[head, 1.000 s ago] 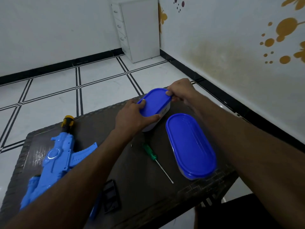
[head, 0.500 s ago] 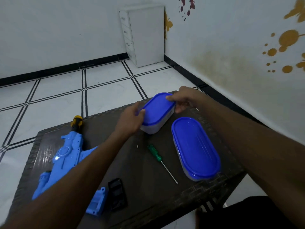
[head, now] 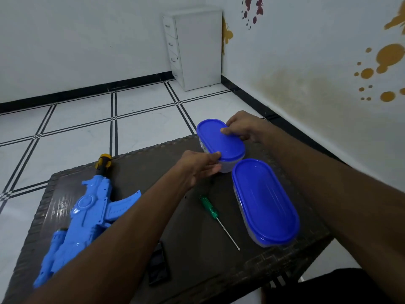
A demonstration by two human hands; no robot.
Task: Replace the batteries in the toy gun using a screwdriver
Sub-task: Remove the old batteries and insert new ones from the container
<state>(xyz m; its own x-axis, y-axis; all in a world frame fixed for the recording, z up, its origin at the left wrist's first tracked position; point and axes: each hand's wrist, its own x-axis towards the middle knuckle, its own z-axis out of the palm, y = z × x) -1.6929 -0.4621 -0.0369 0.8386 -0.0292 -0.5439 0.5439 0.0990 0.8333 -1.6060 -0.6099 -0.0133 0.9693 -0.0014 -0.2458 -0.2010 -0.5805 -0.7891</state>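
Hands (head: 219,150) above dark table (head: 197,249), tiled floor (head: 76,132)

Both arms outstretched, left hand (head: 198,170) and right hand (head: 243,128) pinching

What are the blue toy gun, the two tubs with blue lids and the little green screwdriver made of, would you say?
Toy gun: likely glossy moulded plastic, judging by its bright highlights and raised detail.
Small tub, held by the left hand and right hand, and large tub: smooth opaque plastic lids on cloudy, seemingly translucent plastic bodies.
Screwdriver: see-through green plastic handle; thin, bright shaft, probably steel.
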